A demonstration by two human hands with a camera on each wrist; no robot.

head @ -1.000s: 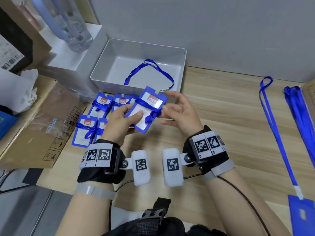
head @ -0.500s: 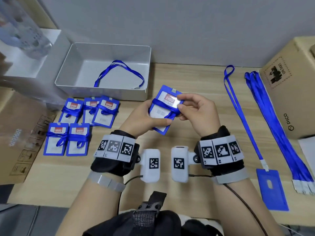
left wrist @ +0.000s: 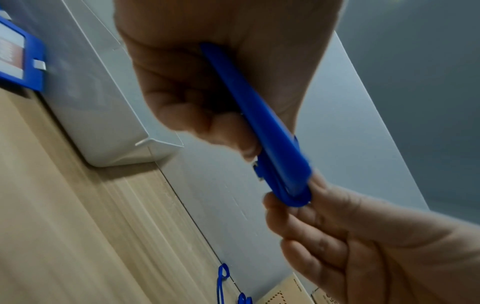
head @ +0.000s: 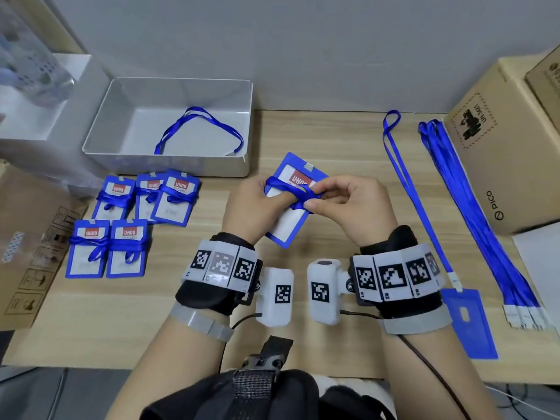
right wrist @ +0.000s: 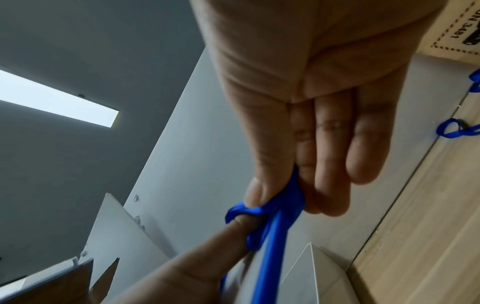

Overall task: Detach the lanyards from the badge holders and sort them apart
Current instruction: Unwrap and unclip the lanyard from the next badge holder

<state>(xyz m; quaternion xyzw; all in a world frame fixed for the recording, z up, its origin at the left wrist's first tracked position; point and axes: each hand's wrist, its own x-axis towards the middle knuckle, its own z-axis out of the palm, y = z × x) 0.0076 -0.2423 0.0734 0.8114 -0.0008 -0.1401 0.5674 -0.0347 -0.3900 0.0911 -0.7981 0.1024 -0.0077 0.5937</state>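
Observation:
My left hand (head: 257, 207) grips a blue badge holder (head: 288, 219) above the table's middle, thumb lying across its front under the wrapped blue lanyard (head: 285, 186). My right hand (head: 342, 198) pinches that lanyard's knot at the holder's right edge between thumb and forefinger. In the left wrist view the holder (left wrist: 262, 127) shows edge-on between palm and fingers. The right wrist view has the lanyard (right wrist: 270, 207) bunched under my thumb. Several more wrapped badge holders (head: 127, 219) lie at the left.
A grey tray (head: 169, 165) at the back left holds one loose lanyard (head: 200, 128). At the right lie a bundle of lanyards (head: 472, 204), a single lanyard (head: 406, 183) clipped to an empty blue holder (head: 466, 319), and a cardboard box (head: 503, 147). Flat cardboard (head: 27, 237) lies left.
The head view has swung right and down. My hands brought the holder nearer, and my right hand shifted from its top edge to pinching the lanyard knot; my left thumb slid under the wrap.

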